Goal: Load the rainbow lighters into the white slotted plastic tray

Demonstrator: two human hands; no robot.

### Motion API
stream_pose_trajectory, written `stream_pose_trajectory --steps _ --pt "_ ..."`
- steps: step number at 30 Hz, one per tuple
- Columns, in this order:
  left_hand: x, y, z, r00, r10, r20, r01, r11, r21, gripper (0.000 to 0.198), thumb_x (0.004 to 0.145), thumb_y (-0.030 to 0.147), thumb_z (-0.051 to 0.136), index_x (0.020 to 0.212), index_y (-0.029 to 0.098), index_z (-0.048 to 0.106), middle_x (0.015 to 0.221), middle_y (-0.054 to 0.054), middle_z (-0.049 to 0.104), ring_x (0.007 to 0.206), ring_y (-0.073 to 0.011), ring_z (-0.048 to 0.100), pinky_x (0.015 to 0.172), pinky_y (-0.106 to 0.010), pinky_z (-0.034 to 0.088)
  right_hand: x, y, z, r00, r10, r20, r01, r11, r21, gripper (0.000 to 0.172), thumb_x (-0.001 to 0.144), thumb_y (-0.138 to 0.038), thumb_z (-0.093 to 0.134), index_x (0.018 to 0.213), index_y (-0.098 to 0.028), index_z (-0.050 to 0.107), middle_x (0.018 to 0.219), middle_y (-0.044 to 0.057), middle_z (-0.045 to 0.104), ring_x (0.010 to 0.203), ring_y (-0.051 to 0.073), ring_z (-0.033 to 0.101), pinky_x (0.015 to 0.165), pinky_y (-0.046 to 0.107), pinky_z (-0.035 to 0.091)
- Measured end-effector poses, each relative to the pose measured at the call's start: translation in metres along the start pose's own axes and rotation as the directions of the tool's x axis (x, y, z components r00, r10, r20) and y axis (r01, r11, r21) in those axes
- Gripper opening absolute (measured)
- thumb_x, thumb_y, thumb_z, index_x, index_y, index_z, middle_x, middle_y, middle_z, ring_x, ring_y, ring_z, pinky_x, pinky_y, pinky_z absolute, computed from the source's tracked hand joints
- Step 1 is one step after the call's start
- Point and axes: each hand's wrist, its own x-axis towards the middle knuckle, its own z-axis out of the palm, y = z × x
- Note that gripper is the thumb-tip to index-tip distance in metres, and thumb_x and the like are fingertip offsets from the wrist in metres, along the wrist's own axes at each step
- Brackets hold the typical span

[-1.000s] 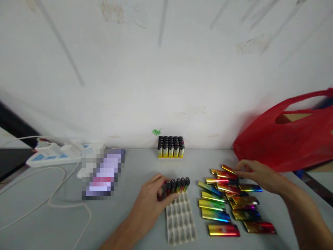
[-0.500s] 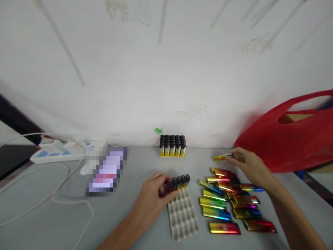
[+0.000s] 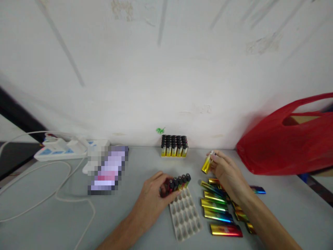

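Note:
My left hand (image 3: pixel 153 198) is closed round the left end of a row of black-capped lighters (image 3: pixel 179 182) that stand at the far edge of a white slotted tray (image 3: pixel 185 217). My right hand (image 3: pixel 229 173) holds a gold lighter (image 3: pixel 206 164) by its top, lifted above the table between the tray and a pile of several shiny multicoloured lighters (image 3: pixel 217 208). My right forearm hides part of that pile.
A full block of black-capped yellow lighters (image 3: pixel 173 146) stands against the wall. A red plastic bag (image 3: pixel 288 139) lies at the right. At the left are a blurred-out flat object (image 3: pixel 108 170), a white power strip (image 3: pixel 61 151) and a looping white cable (image 3: pixel 52 194).
My right hand picked one lighter from the far end of the pile, lifted it and carried it left toward the tray. My left hand stayed on the row of lighters.

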Motion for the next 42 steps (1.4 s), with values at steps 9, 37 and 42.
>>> stream_pose_trajectory --steps 9,37,42 --pt "-0.001 0.000 0.000 1.000 -0.003 0.008 0.003 1.000 0.003 0.014 0.089 0.027 0.091 0.097 0.021 0.081 0.086 0.001 0.068 0.075 -0.0210 0.066 0.069 -0.029 0.049 -0.013 -0.004 0.017 0.985 0.118 0.127 -0.134 0.983 0.124 0.033 0.097 -0.052 0.079 0.111 -0.024 0.069 0.072 -0.006 0.055 0.047 0.009 0.035 0.045 0.024 0.027" --pt "0.002 0.001 -0.010 0.994 -0.002 0.112 0.005 1.000 -0.023 0.023 0.087 0.033 0.087 0.107 0.022 0.082 0.088 -0.001 0.069 0.078 -0.0224 0.070 0.060 -0.026 0.050 -0.024 -0.001 0.028 0.899 0.241 0.365 -0.356 0.888 0.290 0.061 0.094 -0.066 0.074 0.065 -0.024 0.042 0.057 -0.012 0.017 0.050 0.009 0.004 0.042 0.025 0.006" --pt "0.002 0.003 -0.009 0.995 -0.002 0.104 0.003 1.000 -0.012 0.019 0.087 0.030 0.087 0.105 0.024 0.082 0.088 0.000 0.069 0.076 -0.0205 0.068 0.060 -0.025 0.048 -0.026 0.005 0.030 0.922 0.229 0.312 -0.323 0.900 0.294 0.056 0.096 -0.059 0.066 0.061 -0.026 0.037 0.054 -0.012 0.015 0.048 0.010 0.007 0.042 0.026 0.009"
